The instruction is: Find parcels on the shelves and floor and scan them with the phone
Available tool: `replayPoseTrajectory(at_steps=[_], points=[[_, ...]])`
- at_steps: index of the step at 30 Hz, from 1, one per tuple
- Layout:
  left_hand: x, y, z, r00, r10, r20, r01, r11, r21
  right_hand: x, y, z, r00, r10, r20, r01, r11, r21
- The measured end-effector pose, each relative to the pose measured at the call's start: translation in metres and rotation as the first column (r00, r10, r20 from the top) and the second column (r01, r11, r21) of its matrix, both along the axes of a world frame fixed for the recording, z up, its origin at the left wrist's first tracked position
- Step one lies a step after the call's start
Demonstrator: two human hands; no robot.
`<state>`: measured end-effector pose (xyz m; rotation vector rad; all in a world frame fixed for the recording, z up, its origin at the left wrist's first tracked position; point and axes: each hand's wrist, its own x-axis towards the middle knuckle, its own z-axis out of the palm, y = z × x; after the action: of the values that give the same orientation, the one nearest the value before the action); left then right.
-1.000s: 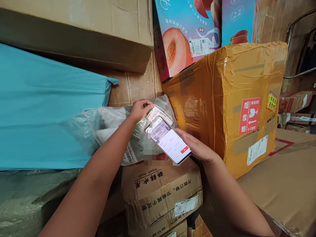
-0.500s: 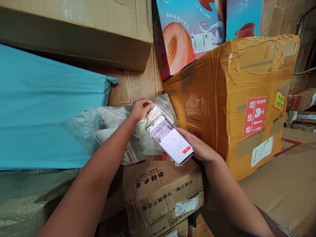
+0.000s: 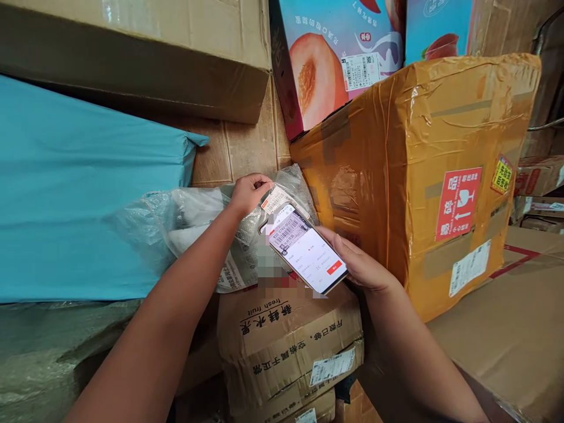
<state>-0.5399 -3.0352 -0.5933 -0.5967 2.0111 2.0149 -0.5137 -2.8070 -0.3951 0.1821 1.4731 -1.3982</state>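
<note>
My right hand [image 3: 355, 261] holds a smartphone [image 3: 308, 249] tilted above a parcel. Its lit screen shows a magnified barcode label at the top and a red button lower down. My left hand [image 3: 251, 192] pinches the edge of a white shipping label [image 3: 279, 200] on a clear plastic-wrapped parcel [image 3: 198, 208]. The label is partly covered by the top of the phone. That parcel rests between a blue-wrapped package and an orange-taped box, with a cardboard fruit box [image 3: 291, 341] just below it.
A large blue-wrapped package [image 3: 79, 200] fills the left. The orange-taped box [image 3: 467, 123] with a red fragile sticker stands at the right. Peach-printed boxes [image 3: 326, 76] are behind it, and a long cardboard box [image 3: 132, 53] lies at the upper left.
On the phone's screen the label picture has shifted, and its number and barcode now show more fully. Both hands stay nearly in place; the view has moved slightly.
</note>
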Motion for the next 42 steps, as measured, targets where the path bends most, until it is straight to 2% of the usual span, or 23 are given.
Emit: replayPoseTrajectory(at_steps=[2, 5, 7, 9, 11, 13, 17, 19, 21, 23, 26, 29, 32, 36, 40, 42], points=[[0.001, 0.001, -0.001, 1.0, -0.017, -0.02, 0.015, 0.999, -0.049, 0.004, 0.002, 0.0, 1.0, 0.004, -0.007, -0.004, 1.0, 0.016], [0.003, 0.001, 0.001, 0.99, -0.063, -0.128, 0.035, 0.978, -0.207, 0.017, 0.008, -0.003, 0.999, 0.03, 0.011, -0.03, 0.999, 0.037], [0.003, 0.001, 0.005, 0.967, -0.097, -0.236, 0.013, 0.943, -0.334, 0.029, 0.012, -0.011, 0.997, 0.074, 0.015, -0.075, 0.996, 0.038], [0.004, -0.002, 0.009, 0.938, -0.209, -0.277, 0.055, 0.877, -0.477, 0.042, 0.015, -0.024, 0.99, 0.138, -0.004, -0.138, 0.989, 0.052], [0.005, -0.003, 0.014, 0.903, -0.378, -0.202, 0.185, 0.769, -0.612, 0.051, 0.017, -0.042, 0.974, 0.222, -0.039, -0.218, 0.972, 0.084], [0.007, -0.002, 0.021, 0.871, -0.488, -0.052, 0.317, 0.641, -0.699, 0.056, 0.017, -0.062, 0.953, 0.295, -0.074, -0.287, 0.952, 0.104], [0.014, 0.016, 0.043, 0.83, -0.495, 0.257, 0.495, 0.442, -0.748, 0.053, 0.014, -0.088, 0.923, 0.354, -0.149, -0.333, 0.931, 0.146], [0.016, 0.028, 0.055, 0.779, -0.484, 0.398, 0.598, 0.384, -0.703, 0.05, 0.011, -0.09, 0.9, 0.373, -0.225, -0.322, 0.917, 0.234], [0.015, 0.037, 0.064, 0.743, -0.453, 0.492, 0.662, 0.394, -0.637, 0.047, 0.007, -0.087, 0.855, 0.404, -0.326, -0.296, 0.895, 0.333], [0.014, 0.04, 0.069, 0.744, -0.411, 0.526, 0.668, 0.466, -0.581, 0.046, 0.002, -0.084, 0.789, 0.438, -0.431, -0.262, 0.874, 0.408], [0.012, 0.035, 0.071, 0.767, -0.368, 0.525, 0.626, 0.606, -0.491, 0.047, -0.005, -0.084, 0.673, 0.484, -0.56, -0.191, 0.845, 0.5], [0.011, 0.029, 0.071, 0.783, -0.348, 0.516, 0.591, 0.676, -0.441, 0.049, -0.005, -0.093, 0.602, 0.453, -0.657, -0.021, 0.832, 0.554], [0.009, 0.032, 0.072, 0.766, -0.31, 0.563, 0.594, 0.676, -0.435, 0.05, 0.0, -0.107, 0.601, 0.356, -0.716, 0.162, 0.823, 0.545], [0.003, 0.039, 0.073, 0.716, -0.267, 0.645, 0.609, 0.689, -0.392, 0.05, 0.006, -0.121, 0.617, 0.252, -0.745, 0.281, 0.814, 0.508], [0.0, 0.037, 0.068, 0.738, -0.262, 0.622, 0.558, 0.755, -0.345, 0.044, 0.007, -0.124, 0.538, 0.166, -0.826, 0.407, 0.807, 0.427], [0.001, 0.035, 0.062, 0.78, -0.229, 0.582, 0.488, 0.805, -0.337, 0.038, 0.005, -0.124, 0.511, 0.154, -0.846, 0.404, 0.826, 0.394]])
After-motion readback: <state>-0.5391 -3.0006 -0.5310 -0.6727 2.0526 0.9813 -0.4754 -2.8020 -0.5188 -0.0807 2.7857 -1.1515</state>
